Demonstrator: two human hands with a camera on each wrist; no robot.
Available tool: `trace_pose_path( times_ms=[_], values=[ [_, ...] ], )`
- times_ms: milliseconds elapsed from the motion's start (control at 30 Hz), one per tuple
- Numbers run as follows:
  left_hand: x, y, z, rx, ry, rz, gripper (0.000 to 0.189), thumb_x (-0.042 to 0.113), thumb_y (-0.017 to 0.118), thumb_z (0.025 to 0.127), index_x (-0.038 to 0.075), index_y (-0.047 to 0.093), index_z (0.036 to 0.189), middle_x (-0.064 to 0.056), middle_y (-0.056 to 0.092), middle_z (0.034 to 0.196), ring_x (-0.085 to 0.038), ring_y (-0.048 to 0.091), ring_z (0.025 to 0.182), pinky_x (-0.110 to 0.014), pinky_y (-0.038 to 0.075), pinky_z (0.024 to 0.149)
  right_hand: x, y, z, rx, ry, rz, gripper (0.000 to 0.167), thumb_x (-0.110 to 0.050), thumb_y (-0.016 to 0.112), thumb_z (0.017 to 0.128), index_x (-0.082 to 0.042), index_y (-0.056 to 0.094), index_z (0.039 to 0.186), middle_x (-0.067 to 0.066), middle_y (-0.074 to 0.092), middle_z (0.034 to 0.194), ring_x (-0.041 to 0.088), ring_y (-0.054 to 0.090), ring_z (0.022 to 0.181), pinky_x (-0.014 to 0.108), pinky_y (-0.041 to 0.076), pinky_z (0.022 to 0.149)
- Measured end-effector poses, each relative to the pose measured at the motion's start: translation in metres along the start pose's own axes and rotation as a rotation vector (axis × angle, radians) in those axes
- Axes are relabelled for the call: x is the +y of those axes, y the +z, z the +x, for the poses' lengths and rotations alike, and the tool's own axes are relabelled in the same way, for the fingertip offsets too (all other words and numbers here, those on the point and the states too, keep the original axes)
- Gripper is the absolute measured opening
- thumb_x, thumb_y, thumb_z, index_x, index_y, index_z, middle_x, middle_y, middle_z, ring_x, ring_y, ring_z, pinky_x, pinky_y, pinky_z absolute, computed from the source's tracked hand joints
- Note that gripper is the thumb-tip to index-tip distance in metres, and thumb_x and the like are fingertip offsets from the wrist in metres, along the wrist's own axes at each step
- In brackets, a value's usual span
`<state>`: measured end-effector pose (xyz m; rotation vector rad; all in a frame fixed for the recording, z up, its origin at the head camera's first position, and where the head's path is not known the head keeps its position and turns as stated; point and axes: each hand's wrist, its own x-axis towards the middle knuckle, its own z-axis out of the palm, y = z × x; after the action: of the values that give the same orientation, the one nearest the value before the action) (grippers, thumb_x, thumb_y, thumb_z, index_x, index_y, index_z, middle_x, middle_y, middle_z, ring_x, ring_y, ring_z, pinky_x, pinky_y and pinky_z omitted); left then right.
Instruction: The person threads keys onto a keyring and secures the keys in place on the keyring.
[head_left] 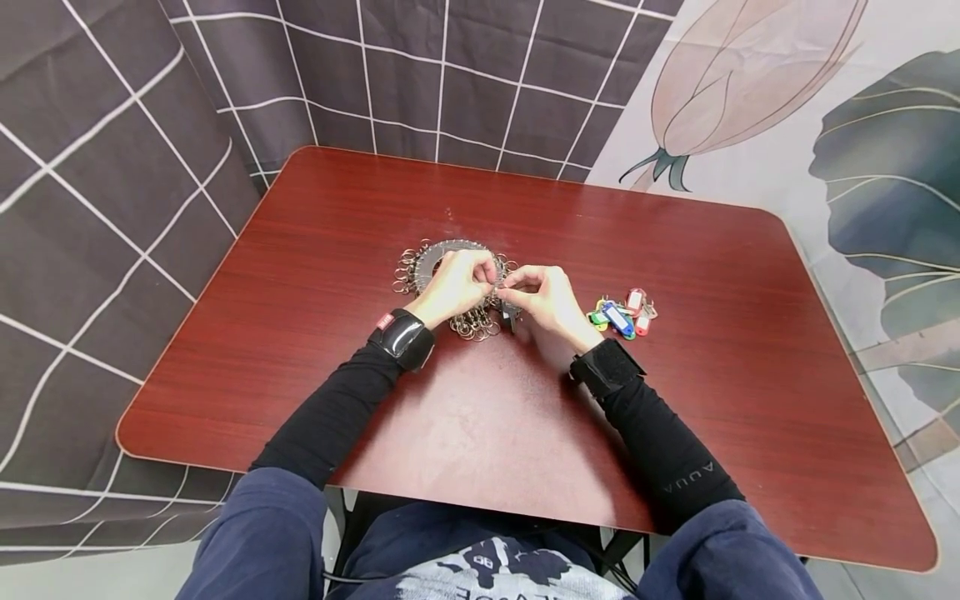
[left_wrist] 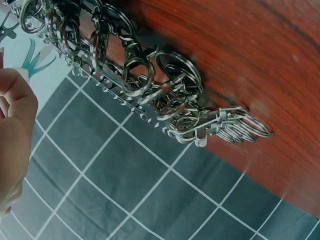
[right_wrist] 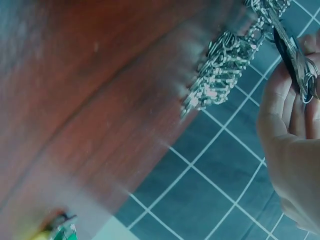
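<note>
A flat grey ring-shaped rack (head_left: pixel 423 267) lies on the table, hung around its edge with many metal clasps and split rings (head_left: pixel 472 325). At its right side both hands meet, fingertips nearly together. The left hand (head_left: pixel 459 282) reaches over the rack, its thumb and index finger pinching a small metal ring that its fingers largely cover. From the other side the right hand (head_left: pixel 553 302) pinches at the same spot. In the right wrist view a small split ring (right_wrist: pixel 308 90) shows at its fingertips, beside a dark flat piece (right_wrist: pixel 286 50) whose kind is unclear.
Several coloured key tags (head_left: pixel 618 318), blue, green, yellow and red-and-white, lie piled to the right of the right hand. The reddish-brown table (head_left: pixel 337 225) has a grey checked curtain (head_left: pixel 405 75) behind it and a printed flower cloth (head_left: pixel 750 83) at the right.
</note>
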<state>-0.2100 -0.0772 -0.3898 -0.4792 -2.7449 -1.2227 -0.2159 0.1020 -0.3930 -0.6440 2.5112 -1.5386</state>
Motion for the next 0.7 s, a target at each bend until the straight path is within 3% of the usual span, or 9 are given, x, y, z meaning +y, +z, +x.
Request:
trace_pose_path(
  times_ms=[267,567,700],
  values=[
    [0.0024,0.0014,-0.0015,-0.014,0.031,-0.022,0.016,-0.009,0.057,0.072,0.006,0.064,0.075,-0.009,0.067,0.075,-0.018,0.061,0.071,-0.025,0.05,0.067,0.0037,0.0006,-0.0003,-0.014,0.023,0.098,0.017,-0.003,0.07,0.084,0.007,0.07,0.097,0.022,0.071,0.092,-0.005,0.062,0.069,0.014,0.048,0.062],
    [0.0066,0.0032,-0.0036,-0.009,0.082,0.01,0.015,-0.009,0.057,0.071,0.004,0.063,0.074,-0.009,0.067,0.076,-0.019,0.06,0.072,-0.027,0.048,0.068,-0.0012,-0.0008,-0.0041,-0.006,0.047,0.098,0.017,-0.001,0.068,0.084,0.01,0.069,0.097,0.026,0.071,0.093,-0.005,0.062,0.069,0.014,0.05,0.065],
    [0.0056,0.0044,-0.0025,-0.009,0.079,0.002,0.014,-0.008,0.058,0.071,0.004,0.063,0.074,-0.01,0.068,0.076,-0.019,0.061,0.071,-0.027,0.048,0.068,0.0026,0.0008,-0.0036,0.017,0.045,0.092,0.016,-0.001,0.069,0.083,0.008,0.069,0.095,0.021,0.072,0.088,-0.005,0.062,0.067,0.014,0.05,0.064]
  ],
)
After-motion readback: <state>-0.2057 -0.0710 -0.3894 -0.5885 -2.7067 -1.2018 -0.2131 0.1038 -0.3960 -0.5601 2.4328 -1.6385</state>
